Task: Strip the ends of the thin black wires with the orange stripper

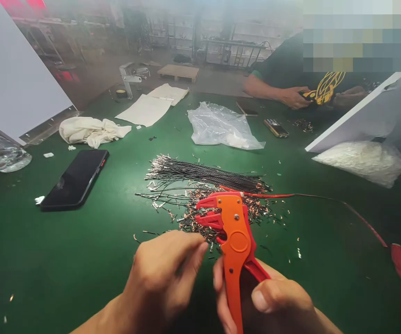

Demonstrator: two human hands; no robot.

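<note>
An orange and red wire stripper (233, 246) stands upright in my right hand (283, 297), whose fingers wrap round its handles. Its red jaws point left and are apart, with no wire clearly visible between them. Just left of the tool, below the jaws, my left hand (165, 269) is closed in a pinch. Whatever its fingertips hold, if anything, is hidden. Beyond the tool lies a bundle of thin black wires (207, 174) with metal terminals at the left ends. A pile of short wire scraps (189, 215) with copper ends spreads behind the jaws.
On the green table (117, 260) lie a black phone (77, 181), a cream cloth (89, 132), paper sheets (144, 109), a plastic bag (223, 127) and a keypad phone (276, 128). A red strap (270, 195) runs rightward. Across the table, a person's hands (295, 97) hold yellow wires.
</note>
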